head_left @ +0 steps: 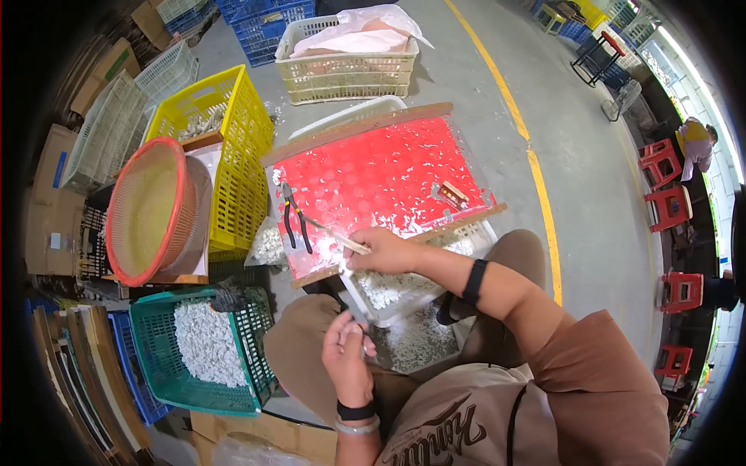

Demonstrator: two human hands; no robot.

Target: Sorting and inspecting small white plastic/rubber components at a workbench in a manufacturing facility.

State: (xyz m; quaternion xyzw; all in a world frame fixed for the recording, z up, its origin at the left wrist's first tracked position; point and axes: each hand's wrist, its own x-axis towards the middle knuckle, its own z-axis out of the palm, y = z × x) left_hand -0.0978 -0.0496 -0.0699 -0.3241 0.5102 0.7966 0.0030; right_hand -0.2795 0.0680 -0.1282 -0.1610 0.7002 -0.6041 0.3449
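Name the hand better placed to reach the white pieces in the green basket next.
Probably the left hand: it is nearer the green basket, though whether it is free is unclear. The right hand is farther away, gripping a thin pale-handled tool.

Grey flr [598, 233] w/ yellow line [542, 210] — red stools [669, 207] on rt — pale wall [726, 202].

The board [342, 179] at centre was coloured red and flecked with white; pale beige was borne by the slender tool [356, 246] beside it. Yellow was displayed by the crate [250, 155] at upper left, orange-red by the basin [184, 198], and green by the bin [151, 342] at lower left. The grey floor [431, 62] was crossed by a yellow stripe [535, 179] at right.
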